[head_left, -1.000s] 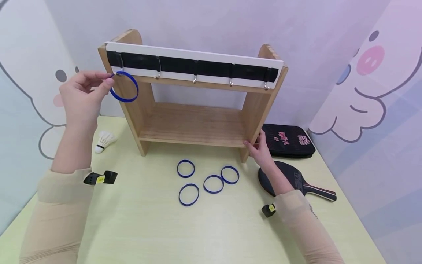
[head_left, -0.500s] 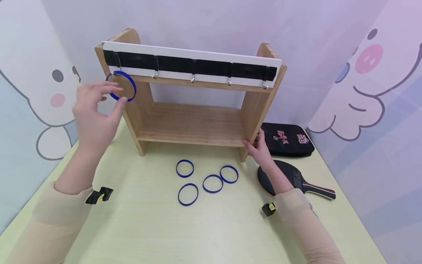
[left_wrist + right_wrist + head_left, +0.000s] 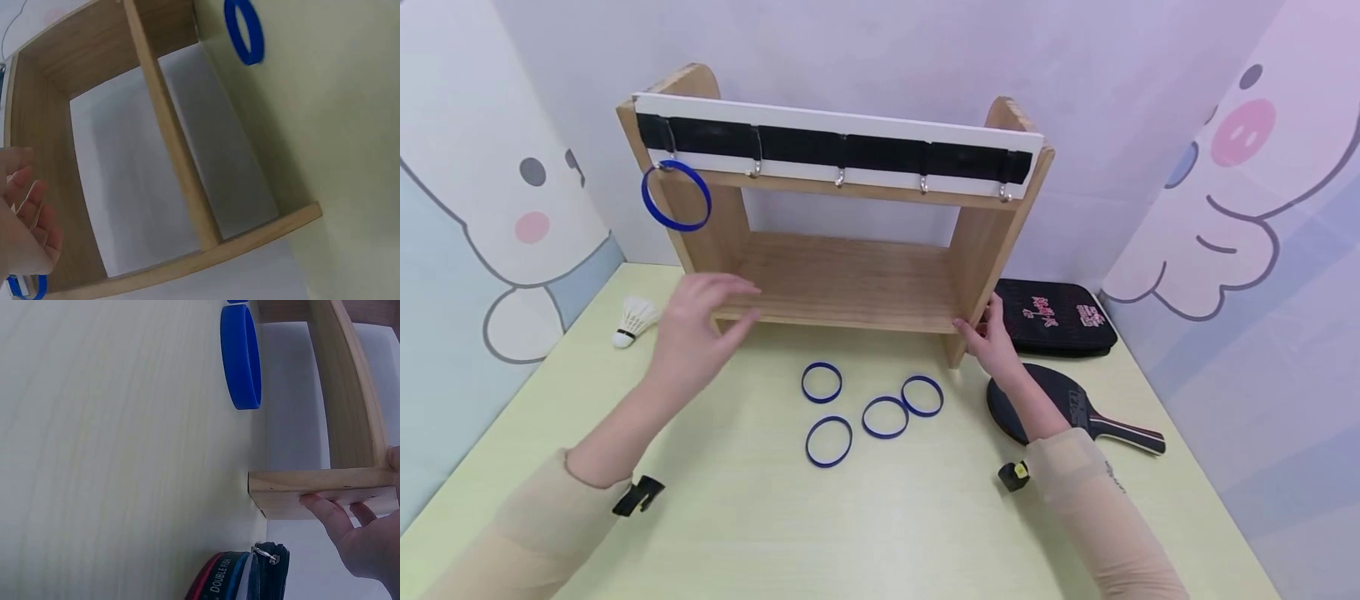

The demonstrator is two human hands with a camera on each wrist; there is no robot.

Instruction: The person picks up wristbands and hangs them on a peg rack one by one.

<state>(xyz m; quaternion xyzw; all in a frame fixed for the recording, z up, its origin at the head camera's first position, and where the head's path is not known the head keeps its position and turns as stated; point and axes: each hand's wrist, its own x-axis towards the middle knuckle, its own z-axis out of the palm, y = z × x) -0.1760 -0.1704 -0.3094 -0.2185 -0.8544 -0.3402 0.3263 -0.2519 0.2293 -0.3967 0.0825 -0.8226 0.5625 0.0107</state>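
Note:
A blue wristband [image 3: 679,226] hangs on the leftmost metal hook of the wooden shelf [image 3: 850,283]. My left hand [image 3: 688,333] is below it, in front of the shelf's left side, thumb and fingers spread apart with nothing between them. In the left wrist view the hanging wristband [image 3: 42,285] shows beneath the hand. My right hand [image 3: 996,346] grips the lower right side panel, thumb at the front edge and fingers along the outer face. Several more blue wristbands [image 3: 886,436] lie flat on the table before the shelf.
More hooks [image 3: 756,170] line the shelf's white and black strip, with no wristband on them. A shuttlecock [image 3: 634,321] lies left of the shelf. On the right are a black zipped case [image 3: 1052,321] and a table tennis bat [image 3: 1071,400], partly behind the right forearm.
My left hand has let go of the wristband, which now hangs on the leftmost hook, and has moved down and to the right. My right hand stays on the side panel.

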